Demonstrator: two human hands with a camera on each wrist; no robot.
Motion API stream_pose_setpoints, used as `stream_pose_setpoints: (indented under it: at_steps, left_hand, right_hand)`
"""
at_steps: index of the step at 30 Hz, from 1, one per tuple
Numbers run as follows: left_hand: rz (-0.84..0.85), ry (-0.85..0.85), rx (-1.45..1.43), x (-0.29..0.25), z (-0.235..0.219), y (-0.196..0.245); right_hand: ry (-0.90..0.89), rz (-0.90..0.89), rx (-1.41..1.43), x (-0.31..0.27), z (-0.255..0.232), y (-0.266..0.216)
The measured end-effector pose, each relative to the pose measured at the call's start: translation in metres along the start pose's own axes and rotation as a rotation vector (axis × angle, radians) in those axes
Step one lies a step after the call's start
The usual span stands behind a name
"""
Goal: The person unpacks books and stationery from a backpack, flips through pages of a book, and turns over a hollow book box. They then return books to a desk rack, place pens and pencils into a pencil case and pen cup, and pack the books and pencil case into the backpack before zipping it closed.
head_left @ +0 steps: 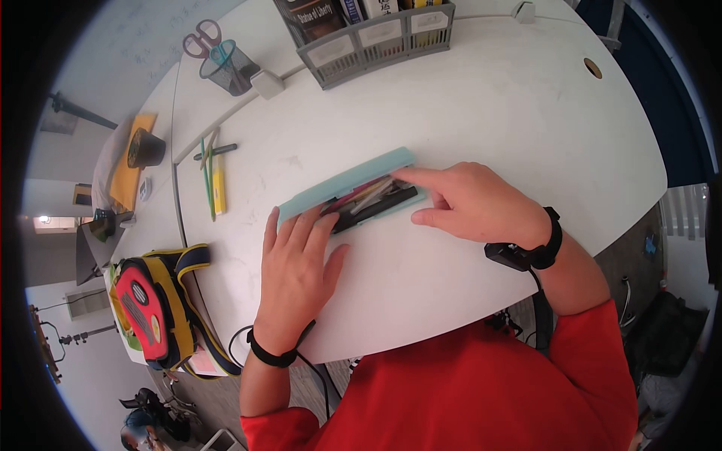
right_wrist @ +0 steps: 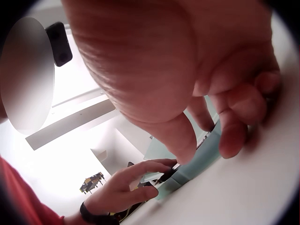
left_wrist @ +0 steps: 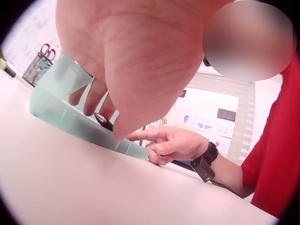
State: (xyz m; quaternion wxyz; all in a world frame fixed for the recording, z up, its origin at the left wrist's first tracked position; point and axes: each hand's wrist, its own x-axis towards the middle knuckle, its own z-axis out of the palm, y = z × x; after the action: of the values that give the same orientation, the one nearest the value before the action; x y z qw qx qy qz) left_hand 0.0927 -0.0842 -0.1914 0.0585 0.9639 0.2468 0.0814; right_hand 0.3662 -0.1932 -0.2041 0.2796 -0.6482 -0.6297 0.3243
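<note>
A light teal pencil case (head_left: 346, 180) lies on the white table with its lid raised, several pens and a black marker (head_left: 376, 208) inside. Over its left end is the left hand (head_left: 295, 263), fingers reaching across the case and fingertips at the pens; the thumb points away from the case. The right hand (head_left: 481, 201) has its index finger extended to the case's right end, with the thumb beside the front edge. In the left wrist view, the teal case (left_wrist: 75, 119) stands behind the left fingers. The right wrist view shows the case (right_wrist: 199, 159) beneath the right fingers.
Green pencils (head_left: 208, 180), a yellow highlighter (head_left: 219, 188) and a dark pen lie at the left. A mesh cup (head_left: 229, 71) with scissors and a grey book basket (head_left: 376, 45) stand at the back. A red and yellow bag (head_left: 154, 312) is at the left edge.
</note>
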Motion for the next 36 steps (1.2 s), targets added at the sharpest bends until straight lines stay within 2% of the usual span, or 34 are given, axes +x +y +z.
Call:
stream_pose_setpoints:
  at_steps: [2, 9, 16, 18, 24, 31, 33, 36]
  left_hand:
    - [-0.007, 0.034, 0.0, 0.0, 0.001, -0.001]
    - [0.056, 0.199, 0.033, 0.005, 0.006, -0.01]
    - [0.077, 0.161, -0.016, 0.009, 0.008, -0.007]
    - [0.038, 0.194, 0.015, 0.008, 0.008, -0.004]
    - [0.031, 0.104, -0.014, 0.004, 0.002, -0.008]
    - [-0.033, 0.127, -0.08, 0.006, 0.0, -0.01]
    - [0.071, 0.139, 0.015, 0.006, 0.003, -0.013]
    - [0.029, 0.171, -0.019, 0.006, 0.003, -0.011]
  right_hand:
    - [-0.078, 0.025, -0.031, 0.0, -0.003, -0.003]
    - [-0.101, 0.097, 0.056, 0.001, -0.006, -0.004]
    - [-0.008, 0.088, 0.216, 0.001, -0.001, 0.006]
    - [0.008, 0.087, 0.245, 0.002, -0.002, 0.006]
    - [-0.02, 0.08, 0.228, 0.002, -0.002, 0.005]
    - [-0.009, 0.062, 0.186, 0.002, -0.005, 0.002]
    - [-0.036, 0.059, 0.141, 0.002, -0.005, 0.001]
    - [-0.073, 0.058, 0.088, 0.001, -0.005, 0.002]
